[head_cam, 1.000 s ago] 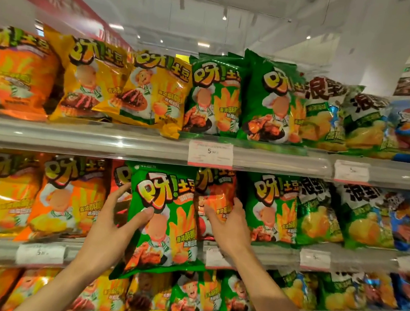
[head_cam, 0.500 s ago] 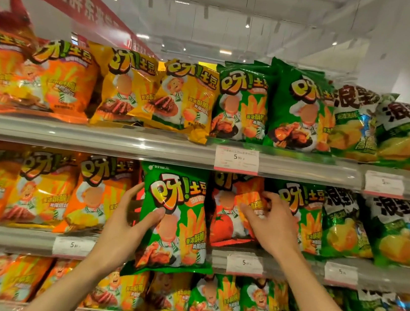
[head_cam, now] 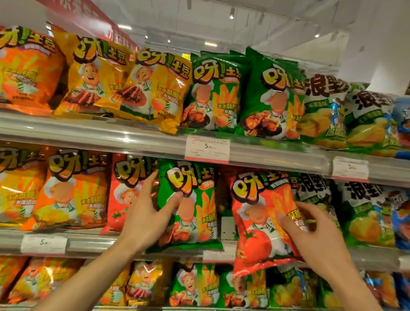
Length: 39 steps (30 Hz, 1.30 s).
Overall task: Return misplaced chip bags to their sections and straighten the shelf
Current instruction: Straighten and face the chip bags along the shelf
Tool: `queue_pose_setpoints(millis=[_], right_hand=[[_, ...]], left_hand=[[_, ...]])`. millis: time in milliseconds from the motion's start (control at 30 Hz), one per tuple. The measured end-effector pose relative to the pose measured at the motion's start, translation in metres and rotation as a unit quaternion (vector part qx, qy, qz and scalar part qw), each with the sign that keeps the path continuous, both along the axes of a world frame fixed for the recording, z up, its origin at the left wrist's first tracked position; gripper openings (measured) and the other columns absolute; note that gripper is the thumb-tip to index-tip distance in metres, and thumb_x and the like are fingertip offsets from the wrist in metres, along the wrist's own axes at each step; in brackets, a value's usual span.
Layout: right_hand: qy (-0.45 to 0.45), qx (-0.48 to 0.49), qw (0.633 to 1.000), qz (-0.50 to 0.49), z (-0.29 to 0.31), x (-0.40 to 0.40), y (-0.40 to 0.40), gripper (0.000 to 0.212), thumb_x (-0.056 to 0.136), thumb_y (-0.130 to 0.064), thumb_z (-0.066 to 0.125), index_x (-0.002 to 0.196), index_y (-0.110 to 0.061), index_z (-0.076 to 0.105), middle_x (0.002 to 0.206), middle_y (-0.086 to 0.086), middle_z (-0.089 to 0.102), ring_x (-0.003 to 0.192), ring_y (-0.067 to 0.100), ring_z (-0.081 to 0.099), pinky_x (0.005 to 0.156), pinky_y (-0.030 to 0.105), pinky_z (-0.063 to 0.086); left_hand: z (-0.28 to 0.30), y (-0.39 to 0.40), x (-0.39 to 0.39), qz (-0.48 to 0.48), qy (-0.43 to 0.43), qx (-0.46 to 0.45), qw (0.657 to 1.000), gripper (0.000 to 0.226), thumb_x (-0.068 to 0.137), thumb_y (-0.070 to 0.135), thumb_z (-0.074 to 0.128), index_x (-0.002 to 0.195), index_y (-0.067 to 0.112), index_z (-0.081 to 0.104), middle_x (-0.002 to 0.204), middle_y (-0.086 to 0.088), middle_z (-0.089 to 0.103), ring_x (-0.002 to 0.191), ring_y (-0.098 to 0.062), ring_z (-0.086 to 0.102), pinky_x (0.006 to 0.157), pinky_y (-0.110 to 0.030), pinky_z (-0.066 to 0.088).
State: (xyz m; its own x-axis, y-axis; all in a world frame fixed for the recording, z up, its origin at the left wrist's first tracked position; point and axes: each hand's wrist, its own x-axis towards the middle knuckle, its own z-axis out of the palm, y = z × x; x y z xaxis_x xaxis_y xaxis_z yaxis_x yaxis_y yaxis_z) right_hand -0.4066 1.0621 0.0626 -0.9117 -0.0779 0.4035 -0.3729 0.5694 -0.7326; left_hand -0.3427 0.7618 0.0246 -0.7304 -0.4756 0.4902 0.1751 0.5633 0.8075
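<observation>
The left hand [head_cam: 148, 216] grips a green chip bag [head_cam: 188, 206] by its left edge, thumb across the front and fingers curled behind — those fingers are hidden by the bag. The bag stands upright at the front of the middle shelf [head_cam: 131, 247], its bottom edge at the shelf lip, in the gap between a red bag still on the shelf [head_cam: 126, 191] to its left and the red tomato bag [head_cam: 262, 228] to its right.

The right hand [head_cam: 311, 238] holds that red tomato bag at its right edge: the thumb lies on the printed front, the fingers hook round the side. This bag is tilted, and its lower corner hangs down past the shelf lip, covering part of a price tag [head_cam: 218, 257] and the tops of the green bags on the bottom shelf [head_cam: 218, 288].

Behind the red tomato bag, green bags [head_cam: 313, 190] show only as slivers; which flavour they are is hard to tell. On the top shelf [head_cam: 134, 139] the colours run orange, yellow, green, then lighter green and blue. The far right and the lower right corner are blurred, and the left orange bags [head_cam: 5, 184] are cut off by the frame edge.
</observation>
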Motion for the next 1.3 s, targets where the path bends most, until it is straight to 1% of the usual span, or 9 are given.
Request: queue_pose_setpoints(millis=[267,467,567,733,867,967,1100,1200,1300], right_hand=[[-0.026,-0.036,0.999,-0.022,-0.013,0.020,0.045,0.052,0.084,-0.049,0.069,0.130,-0.032,0.050,0.120,-0.008,0.050,0.103,0.007,0.048,0.082,0.026,0.037],[-0.047,-0.048,0.998,-0.007,-0.020,0.022,0.050,0.053,0.086,-0.049,0.068,0.133,-0.033,0.049,0.121,-0.008,0.050,0.096,-0.002,0.047,0.070,0.012,0.036],[-0.049,-0.059,0.997,0.001,-0.022,0.023,0.047,0.051,0.086,-0.049,0.067,0.131,-0.034,0.049,0.120,-0.009,0.051,0.103,0.004,0.048,0.078,0.021,0.039],[-0.050,-0.087,0.994,0.041,-0.025,0.025,0.035,0.046,0.086,-0.050,0.065,0.126,-0.035,0.050,0.117,-0.012,0.057,0.087,-0.006,0.057,0.074,0.017,0.041],[-0.068,-0.119,0.987,0.089,-0.034,0.028,0.011,0.056,0.081,-0.057,0.064,0.131,-0.037,0.050,0.126,-0.011,0.059,0.104,0.000,0.060,0.083,0.022,0.044],[-0.068,-0.125,0.980,0.137,-0.038,0.030,-0.017,0.049,0.083,-0.053,0.064,0.128,-0.040,0.050,0.123,-0.020,0.055,0.101,-0.012,0.053,0.072,0.009,0.041],[-0.084,-0.121,0.964,0.219,-0.042,0.040,-0.070,0.052,0.081,-0.057,0.065,0.127,-0.039,0.049,0.121,-0.022,0.057,0.091,-0.019,0.057,0.066,0.009,0.046],[-0.100,-0.126,0.948,0.274,-0.045,0.054,-0.118,0.051,0.079,-0.054,0.068,0.123,-0.037,0.050,0.114,-0.018,0.061,0.086,-0.012,0.063,0.065,0.006,0.046],[-0.105,-0.102,0.939,0.311,-0.051,0.067,-0.169,0.064,0.065,-0.072,0.069,0.118,-0.042,0.051,0.113,-0.013,0.062,0.094,0.001,0.064,0.080,0.023,0.052]], left_hand=[[-0.002,0.027,-0.070,0.022,-0.058,-0.064,0.996,0.084,0.092,0.059,0.055,0.155,0.013,0.023,0.140,-0.012,0.055,0.125,-0.029,0.055,0.096,-0.041,0.051],[-0.004,0.025,-0.088,0.007,-0.132,-0.127,0.983,0.076,0.098,0.056,0.046,0.154,0.009,0.026,0.125,-0.012,0.064,0.110,-0.032,0.063,0.085,-0.039,0.054],[-0.001,0.024,-0.076,0.010,-0.121,-0.136,0.983,0.076,0.095,0.060,0.047,0.151,0.012,0.029,0.119,-0.007,0.066,0.099,-0.024,0.065,0.077,-0.036,0.057],[0.002,0.040,-0.032,0.018,-0.049,-0.147,0.988,0.076,0.094,0.055,0.055,0.154,0.019,0.025,0.147,-0.005,0.042,0.127,-0.020,0.050,0.096,-0.027,0.043],[0.003,0.048,0.005,-0.077,-0.032,-0.054,0.995,0.072,0.087,0.069,0.049,0.147,0.033,0.036,0.127,0.009,0.056,0.103,-0.002,0.060,0.091,-0.031,0.053],[0.006,0.046,0.030,-0.155,-0.057,0.063,0.984,0.066,0.083,0.068,0.049,0.143,0.045,0.033,0.125,0.015,0.061,0.096,0.004,0.067,0.081,-0.023,0.057],[0.004,0.012,0.059,-0.140,-0.078,0.097,0.982,0.071,0.081,0.066,0.056,0.145,0.047,0.030,0.127,0.018,0.057,0.096,0.014,0.062,0.073,-0.007,0.049],[-0.001,-0.025,0.089,-0.101,-0.071,0.100,0.987,0.081,0.078,0.062,0.071,0.147,0.045,0.031,0.134,0.017,0.057,0.117,0.002,0.059,0.095,-0.023,0.051],[-0.008,-0.067,0.120,-0.066,-0.055,0.105,0.991,0.069,0.081,0.045,0.074,0.140,0.044,0.037,0.108,0.024,0.066,0.089,0.005,0.067,0.075,-0.017,0.052]])
